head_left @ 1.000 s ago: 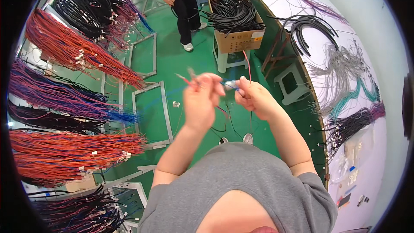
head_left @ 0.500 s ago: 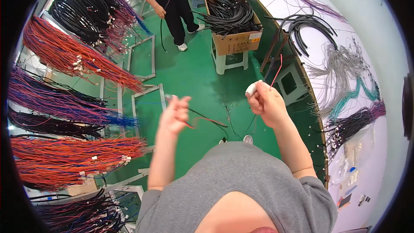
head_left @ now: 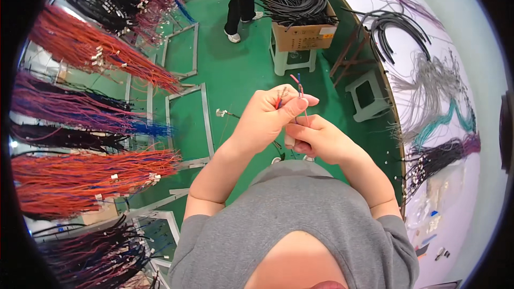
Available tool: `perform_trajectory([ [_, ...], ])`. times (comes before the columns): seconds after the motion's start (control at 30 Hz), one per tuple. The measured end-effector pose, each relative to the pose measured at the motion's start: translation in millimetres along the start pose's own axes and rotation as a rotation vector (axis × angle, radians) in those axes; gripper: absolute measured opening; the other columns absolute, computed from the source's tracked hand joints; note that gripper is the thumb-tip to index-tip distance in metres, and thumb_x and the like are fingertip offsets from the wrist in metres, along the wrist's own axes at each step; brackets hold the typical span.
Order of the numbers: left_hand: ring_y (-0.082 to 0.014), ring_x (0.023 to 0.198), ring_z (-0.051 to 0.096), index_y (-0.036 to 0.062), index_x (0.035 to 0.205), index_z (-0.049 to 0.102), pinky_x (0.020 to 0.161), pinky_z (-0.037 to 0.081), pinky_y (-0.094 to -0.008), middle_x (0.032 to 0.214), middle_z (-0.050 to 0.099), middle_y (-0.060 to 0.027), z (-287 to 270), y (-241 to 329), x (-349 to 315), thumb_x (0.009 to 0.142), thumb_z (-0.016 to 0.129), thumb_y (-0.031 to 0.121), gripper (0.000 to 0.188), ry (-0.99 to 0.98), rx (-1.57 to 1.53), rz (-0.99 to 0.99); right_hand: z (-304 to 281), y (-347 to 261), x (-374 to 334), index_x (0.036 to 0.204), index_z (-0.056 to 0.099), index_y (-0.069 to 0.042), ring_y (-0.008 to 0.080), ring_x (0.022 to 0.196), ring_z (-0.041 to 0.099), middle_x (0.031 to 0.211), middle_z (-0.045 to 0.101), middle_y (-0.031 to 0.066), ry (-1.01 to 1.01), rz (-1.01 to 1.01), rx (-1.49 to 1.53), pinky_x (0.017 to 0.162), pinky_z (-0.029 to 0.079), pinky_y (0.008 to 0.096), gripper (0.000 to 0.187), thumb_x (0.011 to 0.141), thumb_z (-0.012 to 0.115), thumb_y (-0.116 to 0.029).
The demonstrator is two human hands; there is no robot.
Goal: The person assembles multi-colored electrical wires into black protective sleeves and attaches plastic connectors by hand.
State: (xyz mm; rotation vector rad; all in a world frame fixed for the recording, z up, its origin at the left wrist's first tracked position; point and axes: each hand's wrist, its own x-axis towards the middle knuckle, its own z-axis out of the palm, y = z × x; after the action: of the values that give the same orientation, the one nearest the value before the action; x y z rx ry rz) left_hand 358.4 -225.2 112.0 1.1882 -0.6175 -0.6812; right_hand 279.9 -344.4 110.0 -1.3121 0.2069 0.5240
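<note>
The left hand (head_left: pixel 265 120) pinches thin wires (head_left: pixel 295 88) (red and blue ends up), touching the right hand (head_left: pixel 321 140).

Lighting: bright, even, overhead; soft shadows lay on the green floor (head_left: pixel 235 48). Glare washed the white worktable (head_left: pixel 455 32). Edges: strong fisheye bending, black vignette. Focus: sharp centrally, softer rimward.

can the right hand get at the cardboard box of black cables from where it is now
Probably not without stepping forward. The right hand is close to the chest beside the left hand, both busy with thin wires. The cardboard box sits on a white stool well ahead across bare green floor.
</note>
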Motion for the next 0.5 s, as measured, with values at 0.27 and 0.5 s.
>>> perform_trajectory([
  [0.27, -0.0056, 0.053, 0.036, -0.0016, 0.068, 0.056, 0.048, 0.028, -0.0213, 0.066, 0.045, -0.0002, 3, 9, 2, 0.08, 0.055, 0.02, 0.024, -0.072, -0.043, -0.151, -23, 8, -6, 0.087, 0.051, 0.0, 0.0091, 0.069, 0.048, 0.076, 0.05, 0.0008, 0.048, -0.441, -0.111, 0.061, 0.041, 0.024, 0.022, 0.073, 0.058, -0.017],
  [0.5, -0.0023, 0.042, 0.027, -0.0013, 0.074, 0.059, 0.039, 0.017, -0.0191, 0.062, 0.043, 0.0026, 5, 11, -1, 0.079, 0.056, 0.02, 0.022, -0.118, 0.004, -0.202, -31, -21, -14, 0.087, 0.058, 0.003, 0.0084, 0.074, 0.05, 0.08, 0.053, 0.0016, 0.164, -0.569, -0.007, 0.066, 0.039, 0.0213, 0.018, 0.075, 0.056, -0.011],
])
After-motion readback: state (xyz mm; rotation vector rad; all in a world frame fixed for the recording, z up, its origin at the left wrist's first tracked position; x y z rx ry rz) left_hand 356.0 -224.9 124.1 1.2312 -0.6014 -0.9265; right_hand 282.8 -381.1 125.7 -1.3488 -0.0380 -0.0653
